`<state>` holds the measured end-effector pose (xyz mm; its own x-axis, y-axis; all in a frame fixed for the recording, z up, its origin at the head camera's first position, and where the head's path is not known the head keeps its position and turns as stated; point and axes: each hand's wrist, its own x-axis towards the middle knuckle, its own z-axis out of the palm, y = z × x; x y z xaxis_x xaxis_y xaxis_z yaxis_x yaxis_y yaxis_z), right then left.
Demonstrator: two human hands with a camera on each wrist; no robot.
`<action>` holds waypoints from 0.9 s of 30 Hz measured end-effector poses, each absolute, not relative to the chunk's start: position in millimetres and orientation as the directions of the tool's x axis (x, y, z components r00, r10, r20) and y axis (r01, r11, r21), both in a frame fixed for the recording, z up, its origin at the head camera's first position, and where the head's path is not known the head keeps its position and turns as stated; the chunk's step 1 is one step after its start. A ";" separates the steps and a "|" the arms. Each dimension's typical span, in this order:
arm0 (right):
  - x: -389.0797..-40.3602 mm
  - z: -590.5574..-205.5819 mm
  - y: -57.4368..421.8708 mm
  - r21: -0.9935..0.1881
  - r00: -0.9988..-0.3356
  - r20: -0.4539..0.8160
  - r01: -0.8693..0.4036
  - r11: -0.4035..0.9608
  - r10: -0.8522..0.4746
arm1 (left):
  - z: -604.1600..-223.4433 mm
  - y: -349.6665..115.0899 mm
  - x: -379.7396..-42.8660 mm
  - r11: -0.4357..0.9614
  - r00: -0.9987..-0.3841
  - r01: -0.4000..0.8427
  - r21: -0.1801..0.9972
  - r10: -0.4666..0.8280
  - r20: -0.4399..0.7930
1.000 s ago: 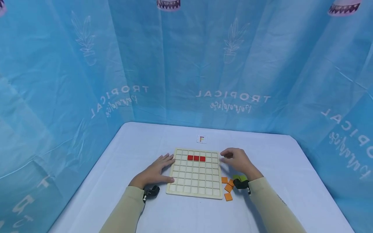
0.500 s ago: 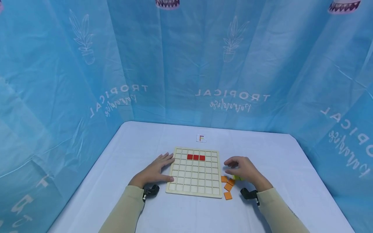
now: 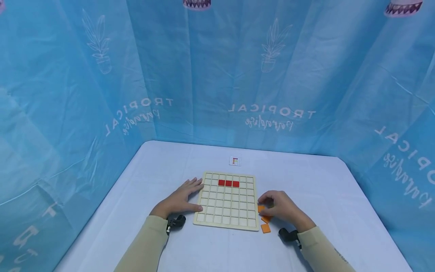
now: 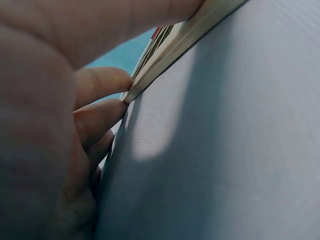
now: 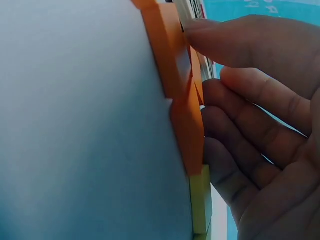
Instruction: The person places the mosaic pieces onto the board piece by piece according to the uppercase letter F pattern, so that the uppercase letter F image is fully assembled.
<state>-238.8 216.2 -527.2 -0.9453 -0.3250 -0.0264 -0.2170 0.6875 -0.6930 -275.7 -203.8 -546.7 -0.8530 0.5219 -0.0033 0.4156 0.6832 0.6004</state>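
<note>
A pale wooden grid board lies on the white table, with a row of red square tiles in its upper part. My left hand rests along the board's left edge, its fingers spread and the thumb on the frame. Beside the right edge, my right hand hovers over loose orange tiles, partly covering them. In the right wrist view, thumb and bent fingers stand apart close to an orange tile, and no tile shows between them. Yellow-green tiles lie under that hand, hidden in the head view.
A small card with a coloured pattern on a grid lies beyond the board. Blue printed curtains hang around the back and sides of the white table. A black wrist camera sits by each sleeve.
My right hand has come back from the board's upper right side, first right and toward me, then down and left over the orange tiles. The left hand stays on the board's edge.
</note>
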 end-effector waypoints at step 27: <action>-236.7 -533.6 212.6 -0.687 -0.976 0.049 -0.188 0.702 -0.213 | -545.9 -203.9 -275.3 0.683 -0.854 0.412 0.603 0.520 -0.007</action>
